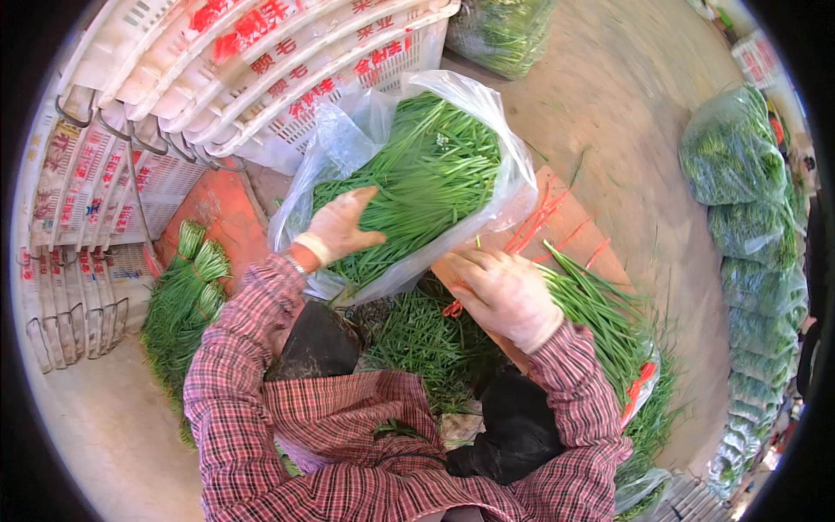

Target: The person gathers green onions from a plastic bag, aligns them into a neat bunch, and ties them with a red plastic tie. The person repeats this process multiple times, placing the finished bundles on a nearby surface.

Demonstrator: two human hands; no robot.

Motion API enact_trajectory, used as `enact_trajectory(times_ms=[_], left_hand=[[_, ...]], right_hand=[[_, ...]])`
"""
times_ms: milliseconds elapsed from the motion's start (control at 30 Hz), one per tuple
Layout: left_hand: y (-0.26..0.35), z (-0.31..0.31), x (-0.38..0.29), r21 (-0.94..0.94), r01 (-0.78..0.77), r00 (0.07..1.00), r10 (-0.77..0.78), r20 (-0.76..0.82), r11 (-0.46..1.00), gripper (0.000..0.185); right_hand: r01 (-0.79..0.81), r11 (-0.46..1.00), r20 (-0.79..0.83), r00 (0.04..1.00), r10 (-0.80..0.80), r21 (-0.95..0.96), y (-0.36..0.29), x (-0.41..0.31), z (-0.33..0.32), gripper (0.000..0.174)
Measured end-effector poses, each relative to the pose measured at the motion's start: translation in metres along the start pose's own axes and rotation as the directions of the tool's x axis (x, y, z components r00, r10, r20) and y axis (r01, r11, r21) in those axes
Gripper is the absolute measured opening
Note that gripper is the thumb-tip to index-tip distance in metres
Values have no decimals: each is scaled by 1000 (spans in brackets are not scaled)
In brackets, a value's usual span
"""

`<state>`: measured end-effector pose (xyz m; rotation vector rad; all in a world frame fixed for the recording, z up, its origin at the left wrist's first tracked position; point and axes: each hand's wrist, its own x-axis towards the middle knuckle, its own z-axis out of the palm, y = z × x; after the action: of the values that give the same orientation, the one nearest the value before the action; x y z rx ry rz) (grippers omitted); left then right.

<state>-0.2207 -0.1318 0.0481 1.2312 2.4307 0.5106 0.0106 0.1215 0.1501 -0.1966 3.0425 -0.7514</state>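
Observation:
A clear plastic bag packed with garlic chives lies open in front of me. My left hand, in a pale thin glove, is over the bag's left side with thumb and fingers apart, at the chives. To the bag's lower right, my gloved right hand is above an orange-brown board, its fingers bent and close together. Its grip is hidden. Red ties lie across that board, and a red loop shows below the fingers. Loose chives lie beside my right wrist.
Stacked white plastic crates with metal handles stand at upper left. Tied chive bundles rest by a red board. Trimmings lie between my knees. Bagged greens line the right side; another bag stands behind.

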Motion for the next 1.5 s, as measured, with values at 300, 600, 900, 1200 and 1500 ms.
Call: enact_trajectory(times_ms=[300, 600, 900, 1200, 1500], left_hand=[[54, 103, 89, 129, -15, 989, 34, -144, 991, 112], [60, 117, 100, 146, 152, 982, -134, -130, 978, 104], [46, 104, 110, -150, 287, 950, -260, 173, 946, 67], [-28, 40, 61, -623, 97, 994, -45, 99, 776, 79], [0, 45, 30, -740, 121, 985, -172, 8, 661, 78]], right_hand=[[-47, 940, 155, 982, 106, -339, 49, 44, 41, 65], [-247, 886, 191, 921, 340, -392, 76, 16, 34, 64], [-332, 889, 140, 910, 390, -315, 84, 14, 15, 63], [-586, 809, 246, 779, 577, -43, 88, 41, 4, 81], [-301, 684, -103, 870, 483, 665, 51, 97, 83, 134]])
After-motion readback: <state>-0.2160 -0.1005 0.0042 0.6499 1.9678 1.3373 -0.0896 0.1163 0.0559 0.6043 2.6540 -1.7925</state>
